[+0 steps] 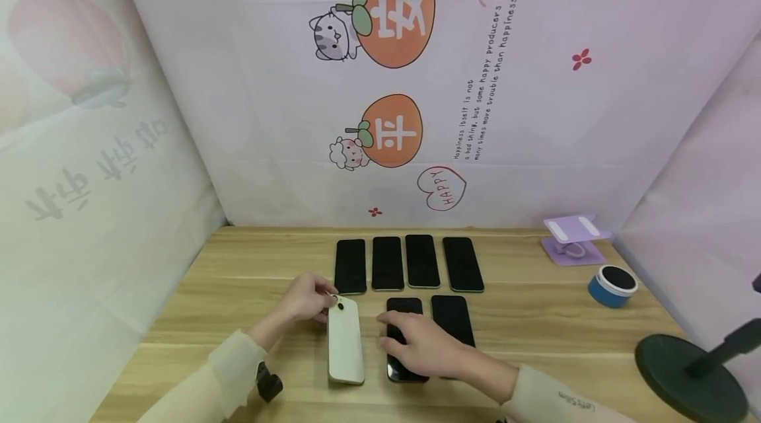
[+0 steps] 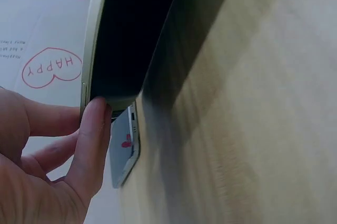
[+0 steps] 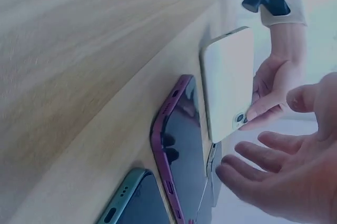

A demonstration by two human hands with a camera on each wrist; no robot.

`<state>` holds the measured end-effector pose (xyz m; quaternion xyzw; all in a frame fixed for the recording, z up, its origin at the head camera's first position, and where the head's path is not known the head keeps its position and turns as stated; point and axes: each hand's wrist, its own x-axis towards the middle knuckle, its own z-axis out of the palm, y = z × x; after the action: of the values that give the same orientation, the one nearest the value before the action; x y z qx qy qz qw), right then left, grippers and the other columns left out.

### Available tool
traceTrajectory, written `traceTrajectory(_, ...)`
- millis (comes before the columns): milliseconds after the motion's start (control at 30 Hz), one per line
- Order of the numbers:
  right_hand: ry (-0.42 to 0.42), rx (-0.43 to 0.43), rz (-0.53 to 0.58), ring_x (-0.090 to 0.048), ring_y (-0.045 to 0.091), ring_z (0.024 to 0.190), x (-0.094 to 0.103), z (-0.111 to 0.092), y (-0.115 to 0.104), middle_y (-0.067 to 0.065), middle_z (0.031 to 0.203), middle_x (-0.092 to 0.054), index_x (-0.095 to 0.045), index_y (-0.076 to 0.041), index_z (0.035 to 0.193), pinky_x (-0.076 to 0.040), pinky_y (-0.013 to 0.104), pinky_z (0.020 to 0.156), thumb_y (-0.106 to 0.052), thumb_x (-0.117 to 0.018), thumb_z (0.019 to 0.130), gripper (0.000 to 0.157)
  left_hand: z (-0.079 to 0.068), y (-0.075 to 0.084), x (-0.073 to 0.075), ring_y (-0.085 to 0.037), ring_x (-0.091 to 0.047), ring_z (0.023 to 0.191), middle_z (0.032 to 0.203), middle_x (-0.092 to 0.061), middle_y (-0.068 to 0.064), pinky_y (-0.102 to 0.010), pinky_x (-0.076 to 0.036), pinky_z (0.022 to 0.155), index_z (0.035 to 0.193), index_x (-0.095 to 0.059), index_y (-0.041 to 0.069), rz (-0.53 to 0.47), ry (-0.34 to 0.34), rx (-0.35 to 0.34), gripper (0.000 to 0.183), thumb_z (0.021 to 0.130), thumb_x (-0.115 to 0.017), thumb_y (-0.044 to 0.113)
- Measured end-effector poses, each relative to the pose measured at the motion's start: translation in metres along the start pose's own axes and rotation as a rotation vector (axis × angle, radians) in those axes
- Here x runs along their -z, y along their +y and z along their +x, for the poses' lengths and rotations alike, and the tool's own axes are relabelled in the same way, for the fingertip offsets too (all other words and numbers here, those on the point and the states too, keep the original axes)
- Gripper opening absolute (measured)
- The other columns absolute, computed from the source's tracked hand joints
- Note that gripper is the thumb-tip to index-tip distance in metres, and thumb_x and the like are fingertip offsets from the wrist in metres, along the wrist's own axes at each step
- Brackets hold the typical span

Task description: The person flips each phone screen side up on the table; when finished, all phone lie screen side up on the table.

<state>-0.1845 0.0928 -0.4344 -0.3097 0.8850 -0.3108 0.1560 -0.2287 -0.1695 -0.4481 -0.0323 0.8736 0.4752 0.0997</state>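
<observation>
My left hand (image 1: 304,299) pinches the upper left corner of a pale smartphone (image 1: 346,347), thumb on the dark screen side and fingers on the back. The phone's white back and camera face up; in the left wrist view its screen (image 2: 131,29) is tilted above the wood. To its right, my right hand (image 1: 425,344) hovers with spread fingers over a purple-edged smartphone (image 3: 181,145), holding nothing. That phone lies screen up, partly covered by the hand in the head view. Beside it lies a green-edged smartphone (image 3: 134,203), partly hidden by my right hand and forearm.
Several smartphones, one at the left end (image 1: 351,267), lie screen up in a back row. At the right stand a lilac phone stand (image 1: 573,238), a blue-and-white round container (image 1: 612,286) and a dark round base (image 1: 689,377) with a pole. Printed cloth walls surround the wooden table (image 1: 238,277).
</observation>
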Motion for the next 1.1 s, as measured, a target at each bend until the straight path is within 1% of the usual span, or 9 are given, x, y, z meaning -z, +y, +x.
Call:
traceTrajectory(100, -0.029, -0.052, 0.159, -0.064, 0.033, 0.133, 0.004, -0.001, -0.001, 0.016, 0.145, -0.064, -0.057, -0.005, 0.145, -0.055, 0.054, 0.106, -0.038, -0.056, 0.107, 0.050, 0.001, 0.005, 0.000, -0.016, -0.068, 0.063, 0.085, -0.068, -0.012, -0.030, -0.063, 0.058, 0.101, -0.076, -0.004, 0.076, -0.005, -0.023, 0.011, 0.092, -0.070, -0.002)
traceTrajectory(333, -0.055, -0.163, 0.424, -0.062, 0.037, 0.132, 0.009, -0.003, -0.002, 0.021, 0.147, -0.060, -0.055, -0.002, 0.145, -0.057, 0.053, 0.104, -0.029, -0.052, 0.109, 0.046, 0.006, 0.019, 0.001, -0.016, -0.068, 0.058, 0.086, -0.071, -0.009, -0.025, -0.058, 0.051, 0.095, -0.077, 0.000, 0.286, -0.019, -0.104, 0.009, 0.090, -0.071, 0.002)
traceTrajectory(433, -0.080, -0.219, 0.554, -0.060, 0.042, 0.134, 0.010, -0.003, -0.002, 0.024, 0.150, -0.056, -0.051, 0.000, 0.147, -0.058, 0.053, 0.101, -0.027, -0.049, 0.110, 0.047, 0.008, 0.026, 0.000, -0.018, -0.070, 0.059, 0.086, -0.074, -0.008, -0.026, -0.058, 0.054, 0.091, -0.077, 0.002, 0.364, -0.036, -0.125, 0.008, 0.089, -0.069, 0.004)
traceTrajectory(533, -0.093, -0.266, 0.654, -0.057, 0.046, 0.136, 0.011, -0.003, -0.002, 0.026, 0.152, -0.053, -0.049, 0.001, 0.149, -0.058, 0.054, 0.102, -0.030, -0.047, 0.110, 0.050, 0.010, 0.033, -0.002, -0.016, -0.070, 0.058, 0.080, -0.076, -0.005, -0.028, -0.059, 0.060, 0.086, -0.077, 0.005, 0.445, -0.050, -0.178, 0.010, 0.088, -0.068, 0.004)
traceTrajectory(667, -0.107, -0.291, 0.719, -0.057, 0.048, 0.136, 0.013, -0.002, -0.001, 0.028, 0.154, -0.051, -0.045, 0.002, 0.152, -0.058, 0.055, 0.102, -0.037, -0.043, 0.111, 0.057, 0.011, 0.042, -0.007, -0.012, -0.063, 0.052, 0.064, -0.072, -0.001, -0.026, -0.053, 0.057, 0.075, -0.075, 0.007, 0.496, -0.059, -0.222, 0.014, 0.087, -0.068, 0.004)
traceTrajectory(833, -0.128, -0.284, 0.748, -0.056, 0.047, 0.137, 0.013, -0.003, 0.000, 0.029, 0.155, -0.048, -0.042, 0.004, 0.154, -0.058, 0.055, 0.102, -0.041, -0.039, 0.111, 0.062, 0.011, 0.052, -0.016, -0.009, -0.050, 0.043, 0.049, -0.060, 0.004, -0.022, -0.038, 0.046, 0.063, -0.066, 0.010, 0.497, -0.053, -0.227, 0.024, 0.086, -0.070, 0.006)
traceTrajectory(933, -0.114, -0.272, 0.778, -0.057, 0.048, 0.135, 0.012, -0.004, 0.000, 0.031, 0.154, -0.049, -0.042, 0.006, 0.153, -0.060, 0.053, 0.100, -0.040, -0.040, 0.111, 0.062, 0.013, 0.057, -0.023, -0.005, -0.041, 0.039, 0.043, -0.051, 0.008, -0.020, -0.030, 0.042, 0.054, -0.057, 0.014, 0.490, -0.051, -0.253, 0.035, 0.085, -0.070, 0.006)
traceTrajectory(1000, -0.091, -0.268, 0.802, -0.060, 0.047, 0.132, 0.009, -0.002, 0.000, 0.032, 0.151, -0.051, -0.043, 0.007, 0.151, -0.061, 0.051, 0.097, -0.037, -0.044, 0.110, 0.060, 0.015, 0.058, -0.028, -0.004, -0.035, 0.038, 0.041, -0.045, 0.009, -0.019, -0.025, 0.041, 0.050, -0.052, 0.015, 0.474, -0.055, -0.268, 0.040, 0.085, -0.070, 0.005)
traceTrajectory(1100, -0.054, -0.258, 0.826, -0.066, 0.042, 0.124, 0.003, -0.001, 0.002, 0.030, 0.146, -0.057, -0.045, 0.009, 0.148, -0.064, 0.049, 0.092, -0.030, -0.053, 0.107, 0.057, 0.018, 0.059, -0.037, -0.004, -0.040, 0.038, 0.043, -0.048, 0.009, -0.019, -0.031, 0.043, 0.054, -0.053, 0.016, 0.462, -0.056, -0.278, 0.037, 0.086, -0.070, 0.006)
